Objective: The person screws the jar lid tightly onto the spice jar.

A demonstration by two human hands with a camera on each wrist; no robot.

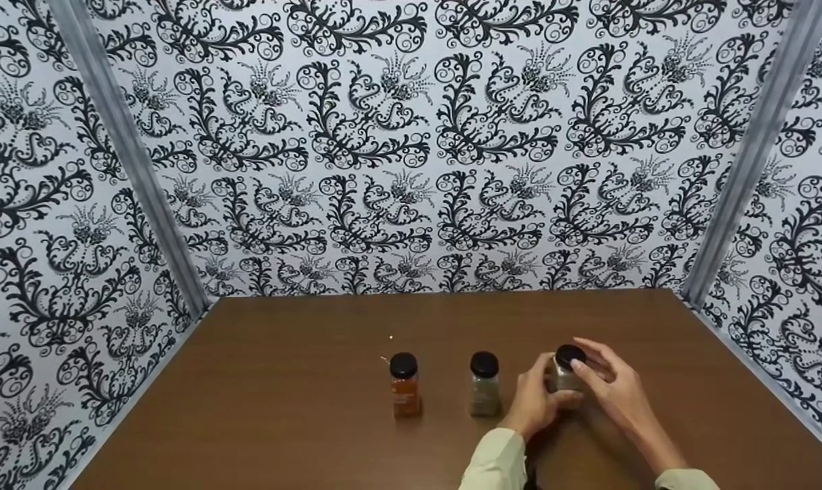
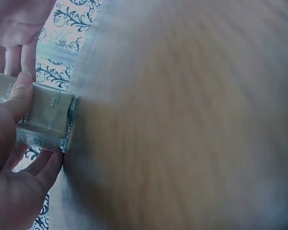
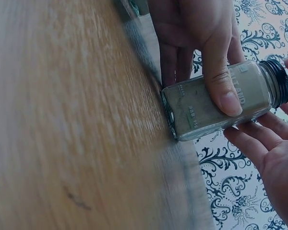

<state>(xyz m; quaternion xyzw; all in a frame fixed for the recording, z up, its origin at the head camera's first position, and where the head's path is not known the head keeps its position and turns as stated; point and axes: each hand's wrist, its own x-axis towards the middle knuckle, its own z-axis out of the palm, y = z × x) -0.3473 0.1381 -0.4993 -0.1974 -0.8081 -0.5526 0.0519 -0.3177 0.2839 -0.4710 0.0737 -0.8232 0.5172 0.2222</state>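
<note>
A clear square glass spice jar (image 1: 566, 378) of greyish-tan powder, with a black ridged lid (image 3: 277, 82) and white lettering, stands upright at the right of the table. My left hand (image 1: 535, 401) grips its body, thumb across the lettered front and fingers round the back. My right hand (image 1: 615, 384) is at the jar's upper right, its thumb on the lid and its fingers along the far side. In the right wrist view, the jar's base is right at the tabletop. Left of it stand a jar of greenish-grey seasoning (image 1: 484, 385) and a jar of orange-red seasoning (image 1: 405, 386), both black-lidded.
The brown wooden table (image 1: 261, 408) carries all the jars. Patterned black-and-white wall panels (image 1: 384, 136) rise behind it and on both sides, with grey strips (image 1: 135, 156) at the corners. Small bright specks (image 1: 390, 337) show behind the orange-red jar.
</note>
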